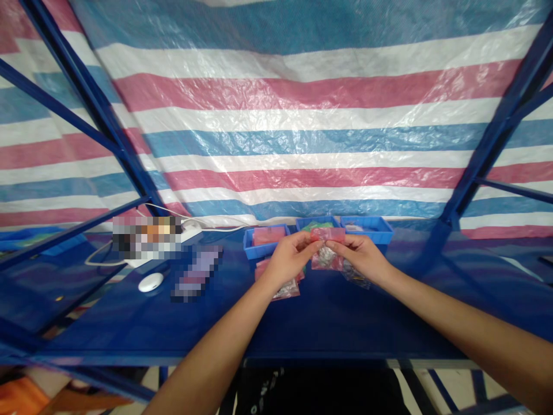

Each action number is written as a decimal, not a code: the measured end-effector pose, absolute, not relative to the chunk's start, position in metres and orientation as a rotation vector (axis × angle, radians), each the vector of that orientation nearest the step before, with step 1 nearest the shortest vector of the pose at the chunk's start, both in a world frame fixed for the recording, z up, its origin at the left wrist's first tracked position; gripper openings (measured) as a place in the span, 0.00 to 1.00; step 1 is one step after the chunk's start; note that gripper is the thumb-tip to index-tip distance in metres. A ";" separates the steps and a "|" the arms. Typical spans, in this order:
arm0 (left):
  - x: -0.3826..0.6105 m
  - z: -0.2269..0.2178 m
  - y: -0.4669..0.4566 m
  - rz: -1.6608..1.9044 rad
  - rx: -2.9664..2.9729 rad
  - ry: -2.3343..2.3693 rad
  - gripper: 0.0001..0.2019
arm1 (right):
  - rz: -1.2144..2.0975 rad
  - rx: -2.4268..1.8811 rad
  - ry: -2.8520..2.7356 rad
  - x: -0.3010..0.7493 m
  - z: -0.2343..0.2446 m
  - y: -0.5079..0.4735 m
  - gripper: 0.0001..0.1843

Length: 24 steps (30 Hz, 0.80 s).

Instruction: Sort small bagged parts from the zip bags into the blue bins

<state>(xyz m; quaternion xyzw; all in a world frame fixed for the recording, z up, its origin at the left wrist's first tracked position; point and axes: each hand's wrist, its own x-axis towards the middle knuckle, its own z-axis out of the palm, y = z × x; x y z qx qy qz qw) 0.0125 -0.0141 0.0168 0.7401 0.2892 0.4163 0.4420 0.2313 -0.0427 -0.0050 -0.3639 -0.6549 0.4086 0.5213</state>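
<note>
Both hands meet over the far middle of a blue table (337,323). My left hand (290,253) and my right hand (360,253) pinch the top edge of a small red-topped plastic bag (327,246) from either side. The bag hangs between them with small metal parts in its lower half. Under my left wrist lie more small bags (286,288) with similar contents. Another bag (356,275) lies below my right hand.
Three blue bins stand behind the hands: the left bin (264,239) holds red bags, the middle bin (317,223) something green, and the right bin (367,228) is beside it. A white mouse (150,282) and cable (211,226) lie left. A striped tarp (302,115) and blue frame bars (99,109) enclose the table.
</note>
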 end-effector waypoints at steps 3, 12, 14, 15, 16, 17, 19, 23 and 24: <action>0.014 0.012 -0.011 1.057 1.767 0.696 0.19 | 0.919 -0.934 -1.543 0.234 -0.009 -0.040 0.19; 0.015 0.017 -0.023 1.185 1.901 0.680 0.23 | 0.931 -0.969 -1.477 0.237 -0.013 -0.036 0.20; 0.015 0.022 -0.027 1.150 2.064 0.674 0.18 | 0.930 -0.950 -1.508 0.237 -0.012 -0.037 0.20; 0.015 0.023 -0.028 1.140 2.120 0.674 0.16 | 0.928 -0.937 -1.523 0.237 -0.012 -0.037 0.20; 0.015 0.024 -0.027 1.138 2.153 0.675 0.15 | 0.927 -0.927 -1.538 0.236 -0.012 -0.037 0.20; 0.014 0.024 -0.026 1.143 2.163 0.680 0.14 | 0.925 -0.922 -1.550 0.236 -0.012 -0.037 0.19; 0.014 0.022 -0.022 1.154 2.142 0.697 0.14 | 0.938 -0.920 -1.569 0.234 -0.012 -0.037 0.19; 0.014 0.014 -0.014 1.188 2.069 0.779 0.13 | 0.963 -0.877 -1.480 0.231 -0.012 -0.037 0.26; 0.014 0.013 -0.013 1.208 2.040 0.812 0.13 | 0.949 -0.861 -1.452 0.231 -0.011 -0.038 0.33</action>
